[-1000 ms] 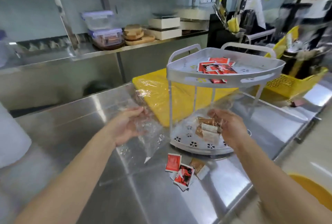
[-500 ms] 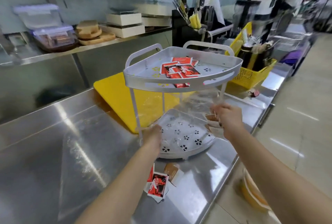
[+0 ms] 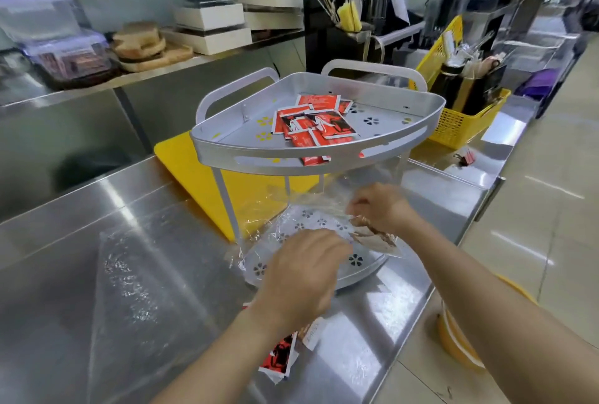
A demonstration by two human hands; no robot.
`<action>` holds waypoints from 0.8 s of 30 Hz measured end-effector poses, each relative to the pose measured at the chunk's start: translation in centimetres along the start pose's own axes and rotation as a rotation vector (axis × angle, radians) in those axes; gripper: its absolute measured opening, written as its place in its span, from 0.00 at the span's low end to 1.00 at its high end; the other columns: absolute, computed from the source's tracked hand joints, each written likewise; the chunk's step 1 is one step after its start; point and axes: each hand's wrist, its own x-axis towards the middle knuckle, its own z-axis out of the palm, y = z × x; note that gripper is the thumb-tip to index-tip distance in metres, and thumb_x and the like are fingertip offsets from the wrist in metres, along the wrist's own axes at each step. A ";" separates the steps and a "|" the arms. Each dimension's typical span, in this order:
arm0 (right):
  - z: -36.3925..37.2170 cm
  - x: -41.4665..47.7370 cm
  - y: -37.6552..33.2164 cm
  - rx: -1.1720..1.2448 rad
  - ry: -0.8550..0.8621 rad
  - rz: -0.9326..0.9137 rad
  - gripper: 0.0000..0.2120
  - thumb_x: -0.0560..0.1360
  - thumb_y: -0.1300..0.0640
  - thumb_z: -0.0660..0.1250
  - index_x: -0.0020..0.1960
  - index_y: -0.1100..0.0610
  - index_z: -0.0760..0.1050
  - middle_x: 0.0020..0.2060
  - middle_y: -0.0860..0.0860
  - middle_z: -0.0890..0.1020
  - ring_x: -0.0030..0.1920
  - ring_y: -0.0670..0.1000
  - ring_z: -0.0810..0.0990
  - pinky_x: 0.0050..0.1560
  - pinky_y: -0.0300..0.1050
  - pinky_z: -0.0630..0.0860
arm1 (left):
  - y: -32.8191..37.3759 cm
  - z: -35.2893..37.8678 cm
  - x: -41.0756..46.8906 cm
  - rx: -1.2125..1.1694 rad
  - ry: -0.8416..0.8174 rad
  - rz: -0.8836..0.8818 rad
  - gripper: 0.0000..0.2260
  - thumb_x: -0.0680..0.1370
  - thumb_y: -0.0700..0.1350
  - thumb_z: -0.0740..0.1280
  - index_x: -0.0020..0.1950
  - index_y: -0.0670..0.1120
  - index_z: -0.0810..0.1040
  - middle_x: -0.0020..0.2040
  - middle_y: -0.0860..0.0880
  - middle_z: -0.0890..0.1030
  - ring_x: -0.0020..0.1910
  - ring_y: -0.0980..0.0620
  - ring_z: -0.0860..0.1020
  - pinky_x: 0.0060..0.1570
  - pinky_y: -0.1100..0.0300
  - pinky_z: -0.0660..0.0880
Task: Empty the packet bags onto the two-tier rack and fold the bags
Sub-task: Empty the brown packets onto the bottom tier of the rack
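One batch of red packets sits on the rack top tier mid-frame, while both hands pinch a clear bag of brown packets over the bottom tier, with strays on the worktop, so roughly halfway, no folding yet.

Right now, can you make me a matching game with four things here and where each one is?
1. red packets
2. clear bag
3. yellow basket
4. wooden boards

A. on the back shelf
B. in both hands, over the rack's bottom tier
C. on the rack's top tier
D. on the counter behind the rack, to the right

Pairs: 1-C, 2-B, 3-D, 4-A
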 end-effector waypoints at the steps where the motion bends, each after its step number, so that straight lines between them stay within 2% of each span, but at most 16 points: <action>1: 0.0 0.2 -0.3 -0.056 -0.064 -0.051 0.08 0.73 0.55 0.65 0.42 0.57 0.81 0.43 0.52 0.85 0.40 0.48 0.81 0.51 0.46 0.77 | 0.0 0.8 0.5 0.028 -0.075 0.061 0.16 0.68 0.34 0.61 0.54 0.44 0.75 0.50 0.45 0.83 0.54 0.50 0.74 0.56 0.58 0.69; 3: 0.3 0.3 -0.5 -0.121 -0.137 -0.149 0.08 0.74 0.58 0.63 0.45 0.60 0.80 0.47 0.56 0.84 0.46 0.52 0.80 0.53 0.48 0.76 | -0.2 2.7 1.4 0.123 -0.176 0.014 0.21 0.68 0.36 0.63 0.61 0.44 0.73 0.58 0.45 0.81 0.60 0.50 0.72 0.63 0.58 0.64; 5: 0.5 0.2 -0.5 -0.120 -0.135 -0.199 0.10 0.74 0.59 0.63 0.48 0.64 0.79 0.48 0.59 0.83 0.50 0.57 0.80 0.54 0.51 0.76 | -1.0 4.0 2.4 0.261 -0.330 -0.113 0.33 0.64 0.41 0.71 0.68 0.44 0.65 0.65 0.44 0.76 0.66 0.48 0.69 0.67 0.55 0.57; 7: 0.6 0.5 -0.1 -0.061 -0.129 -0.191 0.11 0.73 0.56 0.66 0.46 0.66 0.78 0.45 0.62 0.82 0.48 0.60 0.80 0.52 0.55 0.77 | -2.4 4.7 3.4 0.364 -0.429 -0.171 0.43 0.59 0.45 0.77 0.70 0.44 0.61 0.59 0.45 0.80 0.62 0.47 0.75 0.67 0.53 0.56; 8: 0.8 0.8 0.3 -0.032 -0.142 -0.171 0.12 0.72 0.55 0.67 0.44 0.65 0.78 0.43 0.62 0.83 0.46 0.60 0.80 0.51 0.55 0.77 | -3.0 4.7 4.0 0.401 -0.430 -0.169 0.45 0.58 0.44 0.78 0.70 0.44 0.60 0.51 0.46 0.83 0.55 0.48 0.80 0.67 0.53 0.58; 10: 0.8 1.0 1.0 0.003 -0.172 -0.141 0.13 0.70 0.51 0.69 0.43 0.63 0.80 0.41 0.59 0.84 0.43 0.57 0.81 0.48 0.51 0.77 | -4.0 4.8 4.9 0.458 -0.419 -0.120 0.39 0.58 0.39 0.76 0.67 0.43 0.64 0.32 0.49 0.83 0.37 0.50 0.83 0.66 0.53 0.64; 11: 0.8 0.9 1.3 0.026 -0.183 -0.141 0.13 0.70 0.50 0.69 0.43 0.61 0.80 0.40 0.58 0.84 0.40 0.55 0.80 0.45 0.48 0.76 | -4.4 5.0 5.4 0.453 -0.442 -0.092 0.33 0.59 0.36 0.74 0.62 0.43 0.68 0.28 0.49 0.81 0.32 0.49 0.82 0.66 0.53 0.64; 12: 0.7 0.7 1.8 0.071 -0.189 -0.142 0.13 0.70 0.50 0.70 0.43 0.61 0.81 0.40 0.56 0.84 0.38 0.53 0.78 0.43 0.45 0.75 | -4.8 5.2 5.8 0.425 -0.489 -0.084 0.26 0.61 0.35 0.73 0.57 0.43 0.72 0.28 0.48 0.82 0.32 0.48 0.82 0.65 0.53 0.63; 14: 0.7 0.2 2.9 0.215 -0.193 -0.142 0.13 0.68 0.50 0.72 0.44 0.60 0.80 0.39 0.54 0.81 0.35 0.46 0.75 0.40 0.38 0.71 | -5.3 5.5 6.5 0.337 -0.604 -0.157 0.12 0.70 0.37 0.68 0.52 0.46 0.76 0.37 0.47 0.85 0.42 0.47 0.83 0.62 0.53 0.65; 15: 0.7 -0.1 3.4 0.280 -0.185 -0.137 0.13 0.67 0.50 0.74 0.45 0.58 0.79 0.39 0.51 0.81 0.35 0.42 0.75 0.39 0.33 0.70 | -5.7 5.6 6.8 0.284 -0.626 -0.236 0.08 0.74 0.39 0.65 0.52 0.47 0.76 0.42 0.47 0.85 0.47 0.46 0.82 0.58 0.54 0.69; 17: 0.8 -0.7 4.7 0.362 -0.154 -0.128 0.16 0.65 0.48 0.75 0.49 0.54 0.78 0.43 0.47 0.80 0.39 0.37 0.76 0.40 0.26 0.69 | -6.3 5.5 7.2 0.159 -0.557 -0.420 0.06 0.78 0.43 0.62 0.52 0.48 0.77 0.45 0.48 0.84 0.48 0.46 0.79 0.47 0.57 0.70; 19: 1.2 -1.1 6.1 0.342 -0.133 -0.137 0.22 0.64 0.46 0.74 0.55 0.53 0.76 0.49 0.47 0.80 0.48 0.43 0.77 0.46 0.29 0.70 | -6.9 5.7 7.2 0.058 -0.503 -0.541 0.07 0.78 0.47 0.62 0.50 0.46 0.78 0.43 0.47 0.82 0.45 0.46 0.78 0.40 0.58 0.67; 20: 1.4 -1.2 6.8 0.291 -0.125 -0.135 0.25 0.64 0.46 0.74 0.58 0.54 0.75 0.50 0.47 0.79 0.50 0.46 0.77 0.50 0.34 0.72 | -7.2 5.9 7.1 0.032 -0.502 -0.574 0.08 0.78 0.48 0.62 0.49 0.47 0.78 0.43 0.48 0.82 0.43 0.46 0.77 0.38 0.59 0.66; 22: 2.3 -1.6 7.9 0.175 -0.106 -0.116 0.27 0.66 0.48 0.73 0.62 0.53 0.71 0.52 0.47 0.78 0.51 0.47 0.76 0.55 0.43 0.74 | -7.6 6.5 6.8 -0.018 -0.523 -0.654 0.08 0.77 0.50 0.63 0.47 0.47 0.78 0.43 0.49 0.83 0.42 0.48 0.78 0.39 0.58 0.69; 24: 3.3 -2.0 8.8 0.068 -0.084 -0.118 0.28 0.67 0.48 0.71 0.65 0.51 0.68 0.55 0.48 0.79 0.51 0.47 0.76 0.55 0.45 0.75 | -7.9 7.0 6.8 -0.077 -0.530 -0.730 0.08 0.76 0.50 0.64 0.47 0.47 0.78 0.43 0.49 0.84 0.43 0.49 0.80 0.43 0.56 0.73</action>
